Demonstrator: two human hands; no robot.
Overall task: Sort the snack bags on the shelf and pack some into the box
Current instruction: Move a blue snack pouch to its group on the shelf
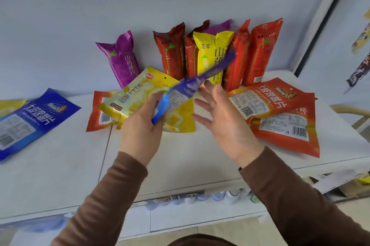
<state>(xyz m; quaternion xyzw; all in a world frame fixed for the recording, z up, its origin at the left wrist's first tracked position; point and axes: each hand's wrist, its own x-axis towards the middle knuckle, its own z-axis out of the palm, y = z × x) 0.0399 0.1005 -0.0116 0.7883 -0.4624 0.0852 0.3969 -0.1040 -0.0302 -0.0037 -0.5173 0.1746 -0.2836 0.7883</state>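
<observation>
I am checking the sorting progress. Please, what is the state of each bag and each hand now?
left hand: grips the blurred blue bag
blurred blue bag: lifted, tilted, in motion
right hand: open, holds nothing
yellow flat bag: lying on other bags
blue flat bag: lying flat on the shelf
orange flat bags: lying stacked, overlapping
purple bag: leaning on the wall
red bags: upright against the wall

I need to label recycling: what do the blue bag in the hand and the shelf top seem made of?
Blue bag: glossy printed plastic film, probably; it shines and bends in the left hand. Shelf top: smooth white board, likely laminate or painted wood; matte, with a panel seam.
</observation>
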